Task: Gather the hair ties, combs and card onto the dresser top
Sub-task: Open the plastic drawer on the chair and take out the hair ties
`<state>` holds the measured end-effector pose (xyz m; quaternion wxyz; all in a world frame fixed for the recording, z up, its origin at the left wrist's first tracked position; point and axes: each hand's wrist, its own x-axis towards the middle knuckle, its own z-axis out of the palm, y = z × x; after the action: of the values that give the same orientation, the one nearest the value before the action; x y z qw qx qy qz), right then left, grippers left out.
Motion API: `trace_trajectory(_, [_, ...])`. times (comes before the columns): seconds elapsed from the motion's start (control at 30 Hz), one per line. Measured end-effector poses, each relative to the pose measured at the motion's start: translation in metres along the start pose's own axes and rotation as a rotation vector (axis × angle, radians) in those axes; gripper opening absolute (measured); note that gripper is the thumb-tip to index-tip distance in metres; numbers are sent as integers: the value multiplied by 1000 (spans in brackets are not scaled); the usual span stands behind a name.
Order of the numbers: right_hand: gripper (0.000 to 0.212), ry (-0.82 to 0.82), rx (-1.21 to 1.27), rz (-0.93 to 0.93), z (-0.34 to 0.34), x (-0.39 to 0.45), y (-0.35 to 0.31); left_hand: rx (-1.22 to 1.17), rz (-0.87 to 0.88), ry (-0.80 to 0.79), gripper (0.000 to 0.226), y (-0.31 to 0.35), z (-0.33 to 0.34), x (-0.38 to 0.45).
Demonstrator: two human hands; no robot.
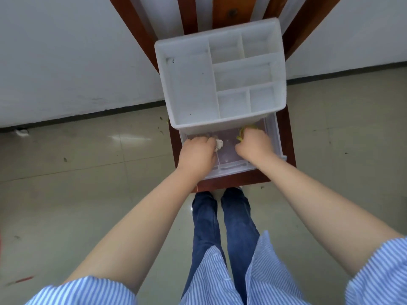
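A white plastic dresser (191, 84) stands on a red-brown wooden chair (288, 137); its top is divided into several bare compartments. Below it a clear drawer (229, 155) is pulled out toward me. My left hand (197, 154) is inside the drawer's left half, fingers closed on a whitish hair tie (219, 144). My right hand (255, 145) is in the right half, closed on a yellow hair tie (240, 135) that shows at its knuckles. No combs or card can be seen.
The chair's slatted back (191, 14) rises behind the dresser against a white wall (66, 62). Glossy tiled floor (88, 183) lies on both sides. My legs in blue jeans (207, 227) stand right at the chair's front edge.
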<state>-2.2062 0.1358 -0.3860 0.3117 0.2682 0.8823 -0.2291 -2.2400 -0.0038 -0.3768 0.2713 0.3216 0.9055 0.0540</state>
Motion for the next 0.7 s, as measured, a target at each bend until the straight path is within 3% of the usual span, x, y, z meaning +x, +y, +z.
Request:
trace_trajectory(0.1, [26, -138, 370, 151, -6, -22, 9, -120, 8, 67, 19, -3, -11, -24])
trace_trajectory(0.2, [39, -122, 611, 172, -17, -52, 19, -147, 22, 50, 16, -4, -19, -46])
trace_trajectory(0.27, [33, -137, 598, 94, -16, -75, 25, -125, 22, 13, 17, -4, -19, -59])
trace_trajectory(0.33, [26, -184, 427, 15, -5, -93, 26, -93, 11, -15, 19, -3, -18, -67])
trace_trajectory(0.4, [21, -231, 398, 45, 12, -97, 22, -59, -4, -43, 20, -3, -18, -70])
trace_trajectory(0.5, [20, -373, 816, 305, 23, -88, 6, 17, -36, -93, 21, -4, -19, -70])
trace_trajectory(0.6, [16, -305, 1002, 343, 22, -73, -8, 42, -83, -52, 20, -8, -28, -69])
trace_trajectory(0.7, [42, -200, 934, 196, 7, -53, -28, 59, -150, 61, 21, -16, -41, -70])
